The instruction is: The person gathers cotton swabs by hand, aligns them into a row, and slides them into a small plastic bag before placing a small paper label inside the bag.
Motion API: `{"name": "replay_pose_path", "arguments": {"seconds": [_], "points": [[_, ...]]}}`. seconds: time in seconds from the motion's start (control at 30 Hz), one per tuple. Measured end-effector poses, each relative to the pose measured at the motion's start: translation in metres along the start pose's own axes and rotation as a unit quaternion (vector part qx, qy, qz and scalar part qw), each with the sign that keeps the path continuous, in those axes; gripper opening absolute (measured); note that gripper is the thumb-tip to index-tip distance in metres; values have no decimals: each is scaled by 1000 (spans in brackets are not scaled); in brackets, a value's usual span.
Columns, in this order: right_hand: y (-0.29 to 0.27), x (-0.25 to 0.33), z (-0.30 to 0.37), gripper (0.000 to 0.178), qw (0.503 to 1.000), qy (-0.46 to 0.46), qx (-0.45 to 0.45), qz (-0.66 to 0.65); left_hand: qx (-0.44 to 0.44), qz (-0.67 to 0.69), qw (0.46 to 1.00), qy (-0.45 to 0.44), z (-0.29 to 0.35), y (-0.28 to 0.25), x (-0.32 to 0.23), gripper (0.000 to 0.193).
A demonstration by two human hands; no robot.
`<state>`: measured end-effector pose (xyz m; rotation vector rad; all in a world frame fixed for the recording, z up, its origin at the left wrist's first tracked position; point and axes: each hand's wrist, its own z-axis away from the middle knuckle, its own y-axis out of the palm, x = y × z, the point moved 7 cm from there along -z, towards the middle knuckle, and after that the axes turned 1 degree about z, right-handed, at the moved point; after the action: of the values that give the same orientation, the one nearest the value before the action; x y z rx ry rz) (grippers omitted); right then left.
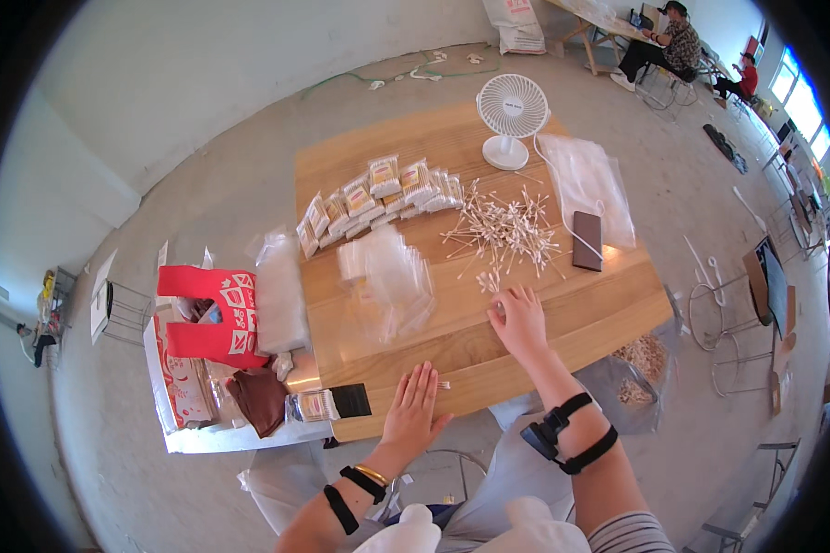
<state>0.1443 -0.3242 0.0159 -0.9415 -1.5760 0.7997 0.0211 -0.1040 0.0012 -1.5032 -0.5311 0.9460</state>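
My left hand point(413, 410) lies flat at the near edge of the wooden table, fingers stretched, holding nothing. Beside its fingertips is a short cotton swab piece point(444, 385). My right hand point(520, 324) is on the table with its fingers curled in toward the thumb; what they hold, if anything, is hidden. Just beyond them lies a small cluster of cotton swabs point(489, 279), at the near side of a large loose swab pile point(507, 226). Clear plastic bags point(392, 281) are spread at mid-table. Packed swab bags point(360, 198) stand in rows behind them.
A white fan point(513, 106) stands at the far edge, its cord running toward a flat dark brown device point(587, 241) beside a plastic sheet point(590, 180). At left are a red bag point(226, 341), a brown pouch point(260, 401) and a black flat item point(350, 400). Two people sit far right.
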Motion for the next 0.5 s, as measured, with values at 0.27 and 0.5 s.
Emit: {"name": "replay_pose_path", "arguments": {"seconds": [0.27,0.5], "points": [[-2,-10,7,42,986,119,-115,6,-10,-6,1000,11,13,-1,-3,85],[17,-18,-2,22,979,139,-149,-3,-29,-13,999,19,12,0,-6,83]]}}
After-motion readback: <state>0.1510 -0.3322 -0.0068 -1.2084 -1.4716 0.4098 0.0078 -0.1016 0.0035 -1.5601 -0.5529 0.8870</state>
